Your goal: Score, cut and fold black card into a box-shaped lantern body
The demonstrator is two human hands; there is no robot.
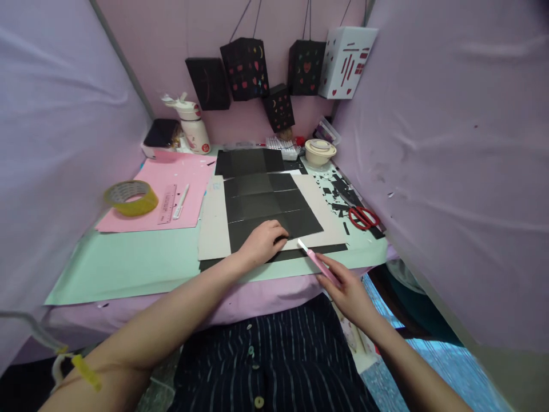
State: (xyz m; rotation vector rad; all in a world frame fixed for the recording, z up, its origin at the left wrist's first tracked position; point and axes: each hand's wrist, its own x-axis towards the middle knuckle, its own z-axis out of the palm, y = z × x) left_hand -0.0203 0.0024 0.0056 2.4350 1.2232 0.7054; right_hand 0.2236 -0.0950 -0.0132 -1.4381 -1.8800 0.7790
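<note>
Just forward and left of the right hand (349,292), which gripped a pink cutter (318,262) slanting that way, black paper (253,207) lay on pale board (213,232), touching the left hand (262,243), fingers curled, hold unclear.

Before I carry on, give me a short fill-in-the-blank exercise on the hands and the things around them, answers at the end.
1. The right hand holds a tool with a ____ handle.
2. The left hand touches a creased sheet whose colour is ____.
3. The tape roll lying on pink paper is ____.
4. The rightmost hanging box is mainly ____.

Missing words: pink; black; yellow; white.
</note>
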